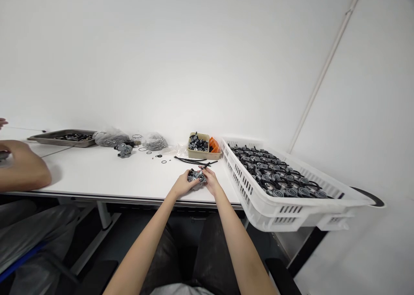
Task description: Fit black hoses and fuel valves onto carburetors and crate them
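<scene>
Near the table's front edge, my left hand (182, 185) is closed around a small grey metal housing (198, 177) with round openings. My right hand (211, 182) is closed at the housing's right side, its fingers on a short black hose (206, 166) that sticks up there. Fingers hide where the hose meets the housing. Just beyond my hands lie several long thin black hoses (190, 160). A white crate (239, 178) to the right holds rows of similar grey housings (278, 178) with black hoses.
Behind the hoses, a beige bin (199, 136) of small black parts stands beside an orange basket (214, 145). Farther left are clear bags (154, 141), loose black rings (149, 152), another grey housing (123, 150) and a brown tray (61, 137). A co-worker's arm (24, 167) rests at far left.
</scene>
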`<state>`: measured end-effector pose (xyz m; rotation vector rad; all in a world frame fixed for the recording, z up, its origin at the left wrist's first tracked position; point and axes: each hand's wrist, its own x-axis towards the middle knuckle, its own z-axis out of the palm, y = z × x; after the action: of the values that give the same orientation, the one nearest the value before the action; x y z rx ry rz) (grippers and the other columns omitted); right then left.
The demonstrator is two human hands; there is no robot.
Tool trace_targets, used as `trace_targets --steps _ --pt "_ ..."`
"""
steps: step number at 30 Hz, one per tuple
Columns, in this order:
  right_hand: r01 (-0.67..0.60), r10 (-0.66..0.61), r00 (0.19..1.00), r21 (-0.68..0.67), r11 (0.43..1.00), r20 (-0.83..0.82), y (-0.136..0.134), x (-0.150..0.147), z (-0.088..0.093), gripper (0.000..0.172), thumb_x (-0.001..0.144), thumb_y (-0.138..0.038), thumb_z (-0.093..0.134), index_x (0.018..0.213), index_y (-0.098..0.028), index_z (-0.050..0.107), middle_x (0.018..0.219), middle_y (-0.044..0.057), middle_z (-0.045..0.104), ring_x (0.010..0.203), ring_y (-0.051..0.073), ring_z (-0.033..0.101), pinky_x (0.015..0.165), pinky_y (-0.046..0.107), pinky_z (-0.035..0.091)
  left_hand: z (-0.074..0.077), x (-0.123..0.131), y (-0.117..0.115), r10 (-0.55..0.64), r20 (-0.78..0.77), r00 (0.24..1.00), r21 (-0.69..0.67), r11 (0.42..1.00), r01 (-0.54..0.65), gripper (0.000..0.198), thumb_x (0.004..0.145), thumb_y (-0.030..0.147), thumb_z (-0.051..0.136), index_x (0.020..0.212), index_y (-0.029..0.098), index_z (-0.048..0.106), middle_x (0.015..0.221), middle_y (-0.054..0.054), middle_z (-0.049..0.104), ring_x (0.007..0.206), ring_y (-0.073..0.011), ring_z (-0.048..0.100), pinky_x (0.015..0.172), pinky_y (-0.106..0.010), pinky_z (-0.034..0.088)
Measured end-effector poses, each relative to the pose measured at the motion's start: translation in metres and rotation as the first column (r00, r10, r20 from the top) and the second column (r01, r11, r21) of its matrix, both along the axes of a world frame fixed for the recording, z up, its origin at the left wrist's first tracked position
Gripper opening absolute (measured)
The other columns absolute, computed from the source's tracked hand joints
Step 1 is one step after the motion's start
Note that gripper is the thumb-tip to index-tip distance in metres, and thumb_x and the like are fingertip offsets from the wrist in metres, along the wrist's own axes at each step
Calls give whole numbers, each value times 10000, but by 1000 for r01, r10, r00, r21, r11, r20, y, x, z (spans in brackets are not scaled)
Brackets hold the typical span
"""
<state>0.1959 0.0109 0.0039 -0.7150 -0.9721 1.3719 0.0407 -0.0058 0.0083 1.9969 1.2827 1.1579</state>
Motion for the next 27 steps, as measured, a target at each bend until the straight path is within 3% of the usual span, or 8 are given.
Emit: trace_targets --steps 27 --pt "-30 27 999 -67 997 -37 3 3 0 225 625 -369 669 769 -197 688 719 19 701 672 180 603 584 259 395 -2 0 3 -8 18 1000 -9 1000 8 632 710 538 635 1190 136 546 1124 -146 666 1021 -308 620 883 -395 459"
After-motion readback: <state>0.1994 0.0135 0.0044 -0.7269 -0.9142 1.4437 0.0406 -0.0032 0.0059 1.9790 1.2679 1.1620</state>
